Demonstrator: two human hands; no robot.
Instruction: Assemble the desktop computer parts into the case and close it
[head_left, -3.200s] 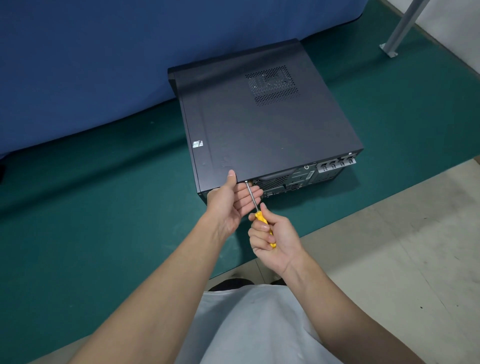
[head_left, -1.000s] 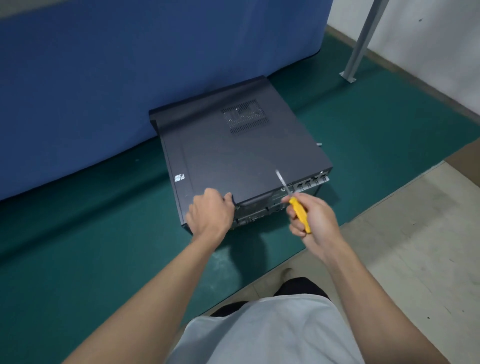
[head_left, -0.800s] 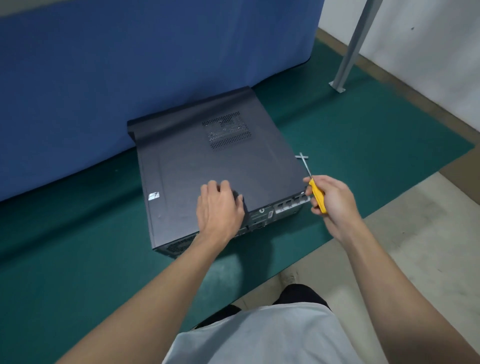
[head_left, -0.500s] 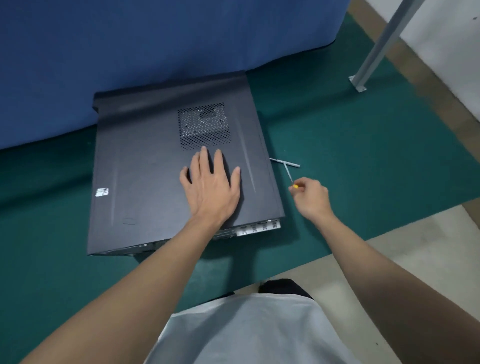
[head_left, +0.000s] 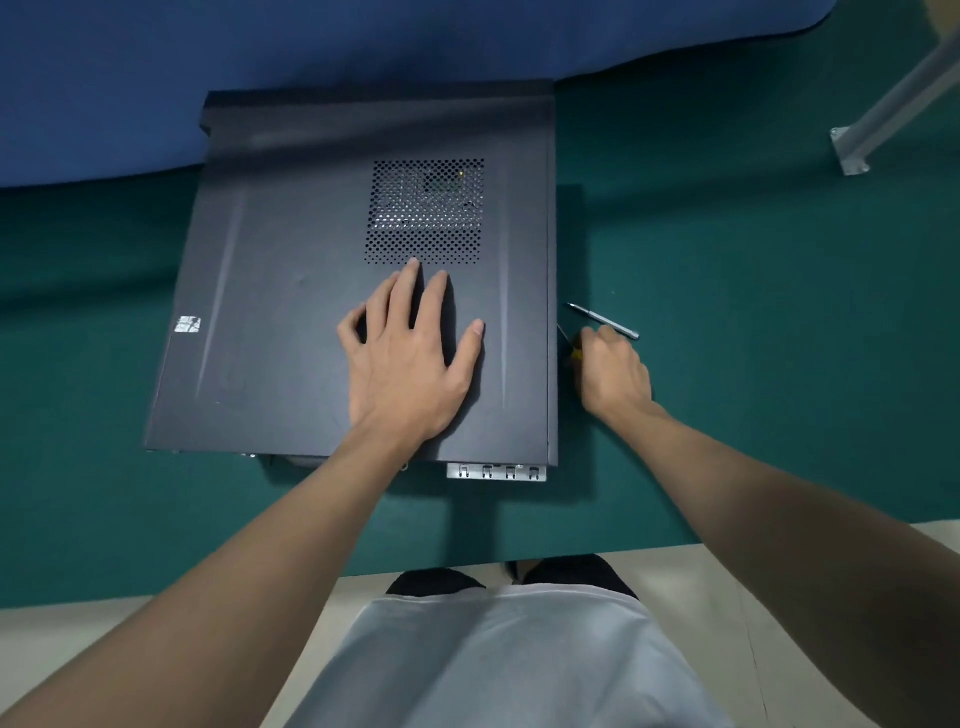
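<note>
The black computer case (head_left: 291, 291) lies flat on the green mat (head_left: 753, 322), its side panel on top with a perforated vent (head_left: 425, 210). My left hand (head_left: 408, 358) rests flat on the panel just below the vent, fingers spread. My right hand (head_left: 613, 371) is low over the mat beside the case's right edge, fingers curled round the yellow-handled screwdriver (head_left: 571, 349); only a bit of handle and shaft shows. A second, silver screwdriver bit (head_left: 602, 320) lies on the mat right behind that hand.
A blue cloth-covered surface (head_left: 311, 62) runs along the far side of the case. A metal post foot (head_left: 852, 150) stands at the far right on the mat. Bare beige floor (head_left: 810, 639) lies near my feet. The case's rear slot bracket (head_left: 496, 472) faces me.
My left hand left the rear edge and moved onto the top panel. My right hand carried the screwdriver away from the rear screws and down to the mat at the case's right side.
</note>
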